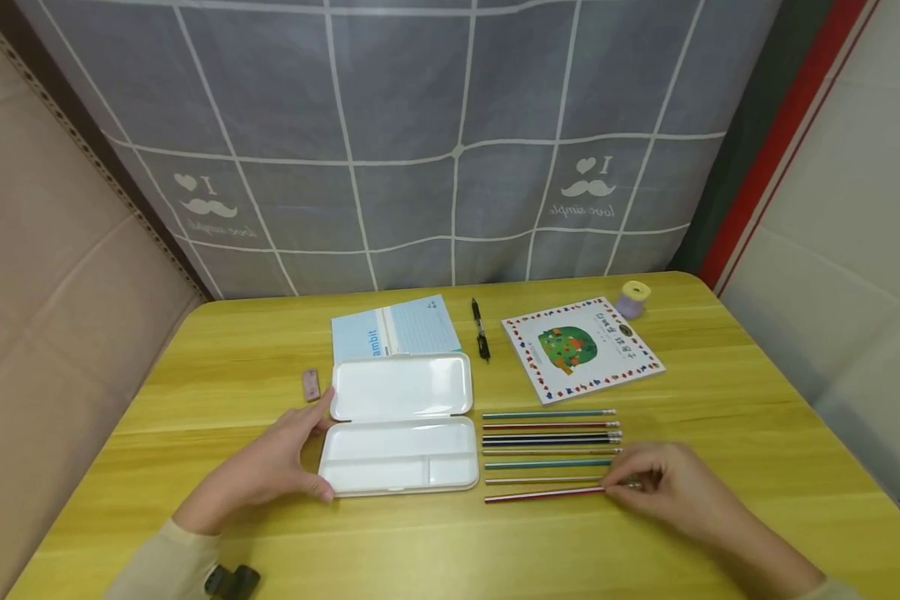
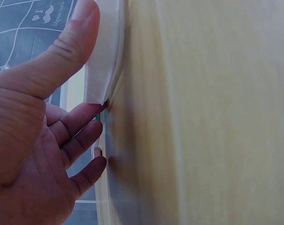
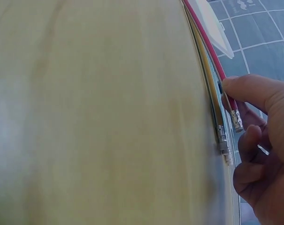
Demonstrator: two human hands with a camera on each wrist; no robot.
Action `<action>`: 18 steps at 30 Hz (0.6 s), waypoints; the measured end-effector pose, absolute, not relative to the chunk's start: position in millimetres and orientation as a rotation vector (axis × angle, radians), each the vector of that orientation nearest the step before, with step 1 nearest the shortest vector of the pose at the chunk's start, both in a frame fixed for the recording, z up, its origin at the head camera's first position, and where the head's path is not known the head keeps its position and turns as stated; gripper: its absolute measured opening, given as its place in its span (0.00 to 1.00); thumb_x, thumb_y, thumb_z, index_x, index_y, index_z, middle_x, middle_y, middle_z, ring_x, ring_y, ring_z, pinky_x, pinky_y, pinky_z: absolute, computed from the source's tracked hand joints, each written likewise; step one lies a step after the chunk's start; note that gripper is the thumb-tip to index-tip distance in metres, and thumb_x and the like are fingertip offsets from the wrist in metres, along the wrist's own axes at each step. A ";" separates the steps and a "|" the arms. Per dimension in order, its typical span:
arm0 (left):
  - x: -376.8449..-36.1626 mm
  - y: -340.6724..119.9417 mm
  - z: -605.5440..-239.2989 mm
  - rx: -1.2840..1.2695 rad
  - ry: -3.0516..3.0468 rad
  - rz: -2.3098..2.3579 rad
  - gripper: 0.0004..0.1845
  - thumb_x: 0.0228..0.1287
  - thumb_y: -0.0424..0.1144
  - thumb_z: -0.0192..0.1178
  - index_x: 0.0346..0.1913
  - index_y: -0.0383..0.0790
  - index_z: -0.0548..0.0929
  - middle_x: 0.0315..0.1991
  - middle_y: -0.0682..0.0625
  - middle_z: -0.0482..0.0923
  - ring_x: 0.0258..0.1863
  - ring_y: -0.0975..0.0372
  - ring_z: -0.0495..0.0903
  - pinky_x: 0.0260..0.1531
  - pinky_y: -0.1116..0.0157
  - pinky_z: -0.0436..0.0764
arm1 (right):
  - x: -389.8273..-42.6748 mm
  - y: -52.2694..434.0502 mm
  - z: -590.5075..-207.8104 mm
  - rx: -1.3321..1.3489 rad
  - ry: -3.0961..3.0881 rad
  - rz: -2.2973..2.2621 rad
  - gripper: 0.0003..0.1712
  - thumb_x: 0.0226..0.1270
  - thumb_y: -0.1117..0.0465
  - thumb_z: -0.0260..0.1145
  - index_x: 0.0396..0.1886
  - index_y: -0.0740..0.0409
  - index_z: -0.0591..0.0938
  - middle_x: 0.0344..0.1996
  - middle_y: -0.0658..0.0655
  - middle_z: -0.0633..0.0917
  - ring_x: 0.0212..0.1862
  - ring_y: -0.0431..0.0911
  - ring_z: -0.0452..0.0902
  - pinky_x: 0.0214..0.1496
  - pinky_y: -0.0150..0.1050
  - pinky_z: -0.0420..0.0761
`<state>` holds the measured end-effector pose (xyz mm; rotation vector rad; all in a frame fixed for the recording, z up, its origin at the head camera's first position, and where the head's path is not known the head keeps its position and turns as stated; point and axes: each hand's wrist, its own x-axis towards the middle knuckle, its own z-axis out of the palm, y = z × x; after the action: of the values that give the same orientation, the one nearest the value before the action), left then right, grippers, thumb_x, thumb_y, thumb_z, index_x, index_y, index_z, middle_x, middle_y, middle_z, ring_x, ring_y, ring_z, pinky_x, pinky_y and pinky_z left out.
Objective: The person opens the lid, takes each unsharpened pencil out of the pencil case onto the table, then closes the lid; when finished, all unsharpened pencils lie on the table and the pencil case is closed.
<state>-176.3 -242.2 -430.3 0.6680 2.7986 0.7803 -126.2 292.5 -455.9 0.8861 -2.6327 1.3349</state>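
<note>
Your right hand (image 1: 671, 492) pinches the eraser end of the red pencil (image 1: 543, 495), the nearest of the row; in the right wrist view your thumb (image 3: 247, 89) lies over its shaft just above the metal ferrule. Taking it at the end leaves the rest of the shaft free to swing, and the point faces the case.

Your left hand (image 1: 270, 467) rests against the left end of the open white pencil case (image 1: 401, 425), thumb on the rim and fingers curled round the edge of the lower tray. In my judgement that hold braces the case against sliding on the yellow table (image 1: 720, 392).

The other pencils (image 1: 549, 437) lie parallel just right of the case, erasers to the right, so each presents the same end to your right hand.

Further back lie a blue notebook (image 1: 393, 327), partly under the case lid, a black pen (image 1: 481, 329), a picture book (image 1: 581, 348) and a roll of tape (image 1: 633, 298). A small eraser (image 1: 311, 384) sits just left of the lid.
</note>
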 end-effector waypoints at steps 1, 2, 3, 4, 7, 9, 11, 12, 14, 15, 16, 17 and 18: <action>-176.3 -242.1 -430.2 0.668 2.798 0.781 0.78 0.34 0.62 0.82 0.83 0.29 0.46 0.60 0.52 0.81 0.64 0.47 0.71 0.69 0.38 0.65 | -126.2 292.3 -456.6 0.895 -2.628 1.331 0.12 0.60 0.70 0.78 0.36 0.46 0.93 0.34 0.43 0.89 0.23 0.33 0.72 0.20 0.31 0.73; -176.1 -242.0 -429.9 0.667 2.798 0.781 0.78 0.34 0.62 0.82 0.83 0.29 0.46 0.60 0.52 0.81 0.64 0.47 0.70 0.69 0.38 0.65 | -126.1 292.4 -456.9 0.903 -2.626 1.318 0.12 0.60 0.70 0.78 0.36 0.46 0.93 0.34 0.44 0.89 0.23 0.33 0.71 0.20 0.31 0.72; -176.0 -241.9 -429.7 0.667 2.797 0.783 0.78 0.34 0.62 0.82 0.83 0.29 0.46 0.60 0.52 0.81 0.64 0.47 0.70 0.69 0.38 0.65 | -126.1 292.4 -457.2 0.913 -2.624 1.307 0.12 0.60 0.70 0.78 0.36 0.46 0.93 0.34 0.44 0.89 0.23 0.33 0.71 0.20 0.31 0.72; -175.9 -241.8 -429.5 0.668 2.796 0.784 0.78 0.34 0.62 0.82 0.83 0.29 0.46 0.60 0.51 0.81 0.64 0.47 0.70 0.69 0.38 0.65 | -126.0 292.4 -457.2 0.919 -2.625 1.291 0.12 0.60 0.70 0.78 0.36 0.46 0.93 0.34 0.44 0.89 0.23 0.32 0.71 0.20 0.30 0.72; -175.3 -241.8 -429.0 0.670 2.798 0.786 0.78 0.34 0.62 0.82 0.83 0.29 0.46 0.60 0.51 0.81 0.63 0.48 0.70 0.69 0.38 0.65 | -125.6 292.2 -457.0 0.930 -2.624 1.262 0.13 0.59 0.70 0.79 0.35 0.45 0.93 0.34 0.42 0.89 0.24 0.31 0.71 0.21 0.30 0.72; -175.0 -242.0 -428.7 0.673 2.802 0.784 0.78 0.34 0.62 0.82 0.83 0.29 0.47 0.60 0.51 0.81 0.63 0.48 0.71 0.69 0.39 0.65 | -125.4 291.8 -456.6 0.943 -2.620 1.237 0.14 0.58 0.70 0.79 0.35 0.44 0.93 0.34 0.41 0.89 0.24 0.31 0.71 0.21 0.29 0.73; -174.8 -242.1 -428.3 0.674 2.805 0.783 0.78 0.35 0.62 0.81 0.83 0.29 0.47 0.59 0.52 0.81 0.63 0.48 0.71 0.69 0.39 0.65 | -125.1 291.4 -456.1 0.950 -2.621 1.212 0.15 0.57 0.70 0.80 0.34 0.42 0.93 0.33 0.40 0.88 0.25 0.30 0.71 0.21 0.29 0.73; -174.8 -242.1 -428.1 0.674 2.805 0.784 0.78 0.35 0.62 0.81 0.83 0.29 0.47 0.59 0.52 0.81 0.63 0.48 0.71 0.69 0.39 0.65 | -125.0 291.3 -455.9 0.958 -2.621 1.197 0.15 0.57 0.70 0.80 0.34 0.42 0.93 0.33 0.39 0.88 0.25 0.30 0.71 0.22 0.28 0.73; -174.7 -241.5 -427.6 0.672 2.797 0.797 0.78 0.35 0.62 0.82 0.83 0.29 0.47 0.59 0.52 0.81 0.64 0.48 0.70 0.69 0.38 0.65 | -124.7 291.6 -455.8 0.963 -2.624 1.166 0.15 0.57 0.69 0.80 0.34 0.42 0.93 0.33 0.39 0.88 0.26 0.29 0.72 0.22 0.28 0.73; -174.7 -241.3 -427.3 0.668 2.792 0.804 0.78 0.35 0.61 0.82 0.83 0.29 0.47 0.59 0.52 0.81 0.64 0.48 0.70 0.69 0.38 0.65 | -124.6 291.8 -455.7 0.962 -2.629 1.152 0.15 0.56 0.69 0.81 0.34 0.41 0.93 0.34 0.39 0.88 0.27 0.29 0.72 0.22 0.28 0.73; -174.7 -241.0 -427.0 0.666 2.788 0.811 0.78 0.34 0.61 0.82 0.83 0.29 0.47 0.59 0.53 0.81 0.64 0.47 0.70 0.69 0.38 0.64 | -124.4 292.3 -455.9 0.961 -2.633 1.142 0.14 0.56 0.68 0.81 0.34 0.41 0.93 0.34 0.39 0.88 0.27 0.29 0.72 0.23 0.28 0.73; -174.8 -240.7 -426.8 0.664 2.783 0.817 0.78 0.34 0.61 0.83 0.83 0.29 0.47 0.59 0.53 0.81 0.65 0.47 0.69 0.69 0.38 0.64 | -124.4 292.7 -456.3 0.961 -2.635 1.129 0.14 0.56 0.68 0.81 0.34 0.42 0.93 0.34 0.39 0.88 0.28 0.29 0.72 0.23 0.28 0.73; -174.8 -240.5 -426.7 0.662 2.781 0.821 0.78 0.34 0.61 0.83 0.83 0.29 0.47 0.59 0.53 0.81 0.65 0.47 0.69 0.69 0.38 0.64 | -124.4 293.1 -456.8 0.960 -2.639 1.119 0.13 0.56 0.67 0.81 0.34 0.42 0.93 0.34 0.40 0.88 0.28 0.29 0.72 0.23 0.28 0.73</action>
<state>-174.8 -240.5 -426.7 0.6617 2.7812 0.8208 -124.4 293.1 -456.8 0.9604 -2.6386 1.1187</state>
